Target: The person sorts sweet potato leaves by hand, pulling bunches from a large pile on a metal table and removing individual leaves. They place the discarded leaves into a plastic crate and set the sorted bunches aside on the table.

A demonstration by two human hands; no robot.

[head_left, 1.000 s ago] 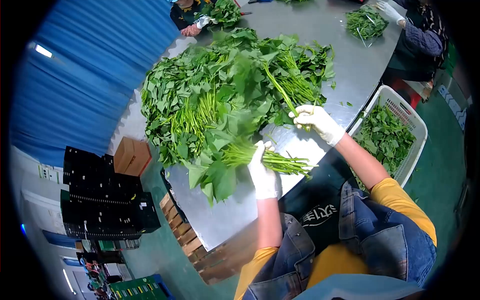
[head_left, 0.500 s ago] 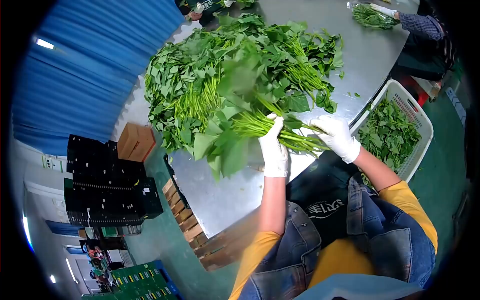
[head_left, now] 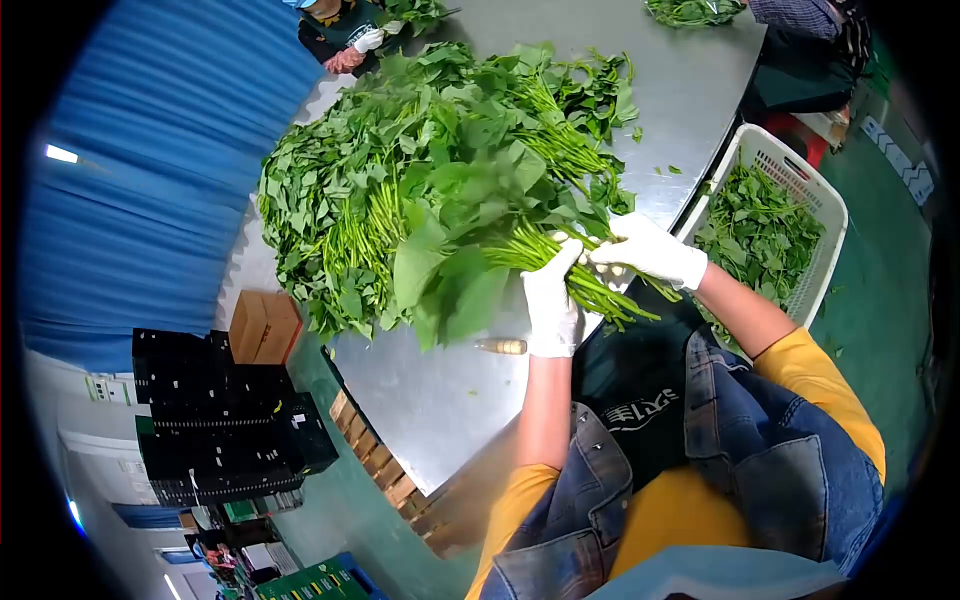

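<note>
My left hand (head_left: pixel 552 305), in a white glove, is wrapped round a bunch of leafy greens (head_left: pixel 530 250) with long green stems and broad leaves. The leaves point up and left; the cut stem ends stick out at lower right. Beside it my right hand (head_left: pixel 655 250), also gloved, has its fingers closed on some stems at the right side of the bunch. Behind the bunch a large heap of the same greens (head_left: pixel 330 180) lies on the metal table (head_left: pixel 420 420). A wooden handle (head_left: pixel 502 346) lies just left of my left hand.
At my right stands a white plastic basket (head_left: pixel 835 215) of loose greens. Co-workers are at the far side, one gloved hand (head_left: pixel 369 41) holding greens. A cardboard box (head_left: pixel 263 328), black crates (head_left: pixel 215 420) and a wooden pallet (head_left: pixel 375 460) are at left.
My right hand has moved left, closer to my left hand and the stems. The wooden handle on the table now shows more fully. The whole view has shifted a little.
</note>
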